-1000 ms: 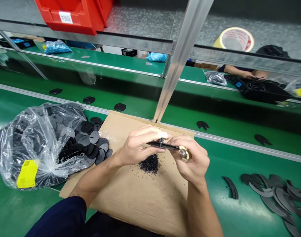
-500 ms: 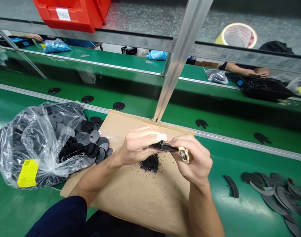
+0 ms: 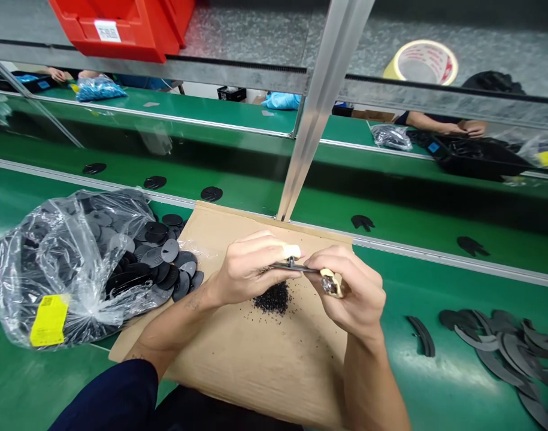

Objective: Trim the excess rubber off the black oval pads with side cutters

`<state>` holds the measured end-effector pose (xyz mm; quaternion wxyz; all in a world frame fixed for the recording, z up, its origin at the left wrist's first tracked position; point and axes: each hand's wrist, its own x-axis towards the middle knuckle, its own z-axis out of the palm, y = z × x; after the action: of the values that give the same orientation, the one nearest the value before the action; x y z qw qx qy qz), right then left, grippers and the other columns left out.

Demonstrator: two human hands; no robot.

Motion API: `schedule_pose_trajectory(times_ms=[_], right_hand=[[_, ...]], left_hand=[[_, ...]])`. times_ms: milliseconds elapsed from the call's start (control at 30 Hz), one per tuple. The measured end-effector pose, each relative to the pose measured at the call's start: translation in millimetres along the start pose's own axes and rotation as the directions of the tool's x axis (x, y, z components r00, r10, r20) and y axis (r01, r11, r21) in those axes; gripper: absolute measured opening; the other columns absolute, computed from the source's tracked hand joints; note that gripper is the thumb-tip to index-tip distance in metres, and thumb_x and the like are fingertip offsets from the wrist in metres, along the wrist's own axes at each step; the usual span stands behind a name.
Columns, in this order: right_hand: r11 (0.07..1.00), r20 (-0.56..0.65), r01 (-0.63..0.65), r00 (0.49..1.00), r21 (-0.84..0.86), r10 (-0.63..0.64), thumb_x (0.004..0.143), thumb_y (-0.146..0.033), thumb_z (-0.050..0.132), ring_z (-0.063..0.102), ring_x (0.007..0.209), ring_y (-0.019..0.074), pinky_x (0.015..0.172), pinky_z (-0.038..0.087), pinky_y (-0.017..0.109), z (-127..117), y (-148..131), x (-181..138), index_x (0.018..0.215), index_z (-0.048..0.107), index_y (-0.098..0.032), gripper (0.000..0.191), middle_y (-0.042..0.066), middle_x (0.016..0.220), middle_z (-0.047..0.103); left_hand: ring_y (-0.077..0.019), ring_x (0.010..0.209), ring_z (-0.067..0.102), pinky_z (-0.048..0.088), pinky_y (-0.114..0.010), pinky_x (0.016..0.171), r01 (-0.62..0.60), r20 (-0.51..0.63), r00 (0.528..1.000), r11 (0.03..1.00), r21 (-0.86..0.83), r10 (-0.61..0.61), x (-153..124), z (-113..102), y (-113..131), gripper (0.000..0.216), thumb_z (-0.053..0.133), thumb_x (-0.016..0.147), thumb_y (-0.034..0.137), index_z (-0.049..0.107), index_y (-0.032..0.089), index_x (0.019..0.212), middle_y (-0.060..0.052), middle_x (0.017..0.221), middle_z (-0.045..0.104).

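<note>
A thin black disc [image 3: 303, 269] is held nearly edge-on between my two hands, above the brown sheet [image 3: 251, 365]. My left hand [image 3: 242, 266] is closed on its left side, with a white covering on one fingertip beside a small black piece [image 3: 292, 261] standing on the disc. On the disc's right edge, my right hand [image 3: 354, 287] is closed. A pale yellow wrap [image 3: 330, 282] with a dark shiny end shows at that hand's thumb. Below the hands lies a heap of tiny black pieces [image 3: 272, 300], partly hidden by the left hand.
A clear plastic bag [image 3: 71, 251] spills black discs [image 3: 163, 254] at the left. Curved dark strips [image 3: 507, 341] pile up at the right. A metal post [image 3: 307, 131] rises behind the sheet. Overhead, a shelf carries a red bin [image 3: 121, 30] and a tape roll [image 3: 424, 63]. Co-workers' hands [image 3: 465, 128] show beyond.
The disc has tilted from showing some of its face to almost edge-on. Both hands keep their hold and have barely shifted. The whole view has moved slightly.
</note>
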<state>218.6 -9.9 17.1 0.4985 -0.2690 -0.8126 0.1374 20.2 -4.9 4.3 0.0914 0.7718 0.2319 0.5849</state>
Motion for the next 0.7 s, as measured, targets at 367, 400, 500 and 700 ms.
schedule_pose_trajectory(times_ms=[367, 400, 500, 700], right_hand=[[0.985, 0.023, -0.048, 0.998, -0.163, 0.053, 0.090, -0.015, 0.069, 0.069, 0.081, 0.0201, 0.067, 0.055, 0.033, -19, 1, 4, 0.104, 0.069, -0.024, 0.018, 0.005, 0.092, 0.073], [0.974, 0.052, -0.045, 0.997, -0.221, 0.058, 0.090, -0.015, 0.068, 0.069, 0.082, 0.0209, 0.068, 0.054, 0.034, -20, 2, 4, 0.106, 0.070, -0.024, 0.018, 0.006, 0.093, 0.074], [0.930, 0.109, -0.020, 0.992, -0.366, 0.064, 0.092, -0.018, 0.063, 0.069, 0.083, 0.0227, 0.069, 0.052, 0.036, -21, 7, 2, 0.110, 0.070, -0.023, 0.020, 0.007, 0.094, 0.074], [0.913, 0.158, 0.035, 0.987, -0.407, 0.032, 0.093, -0.020, 0.062, 0.066, 0.079, 0.0212, 0.069, 0.050, 0.035, -17, 12, -1, 0.112, 0.070, -0.024, 0.021, 0.006, 0.092, 0.075]], left_hand=[[-0.0150, 0.086, 0.075, 0.063, -0.027, 0.080, 0.144, 0.063, 0.988, 0.989, -0.019, -0.143, 0, -13, -3, 0.026, 0.076, 0.092, 0.027, 0.073, 0.016, 0.115, -0.008, 0.100, 0.080], [-0.0149, 0.085, 0.074, 0.063, -0.028, 0.079, 0.138, 0.074, 0.988, 0.990, -0.015, -0.137, 1, -14, -3, 0.023, 0.076, 0.092, 0.028, 0.074, 0.016, 0.112, -0.007, 0.098, 0.080], [-0.0139, 0.078, 0.070, 0.060, -0.028, 0.073, 0.118, 0.120, 0.986, 0.993, -0.016, -0.115, 2, -16, -3, 0.018, 0.074, 0.094, 0.029, 0.075, 0.018, 0.107, -0.006, 0.091, 0.078], [-0.0138, 0.075, 0.067, 0.057, -0.028, 0.070, 0.084, 0.138, 0.987, 0.996, -0.007, -0.082, 3, -15, -5, 0.017, 0.073, 0.094, 0.028, 0.075, 0.019, 0.108, -0.005, 0.089, 0.078]])
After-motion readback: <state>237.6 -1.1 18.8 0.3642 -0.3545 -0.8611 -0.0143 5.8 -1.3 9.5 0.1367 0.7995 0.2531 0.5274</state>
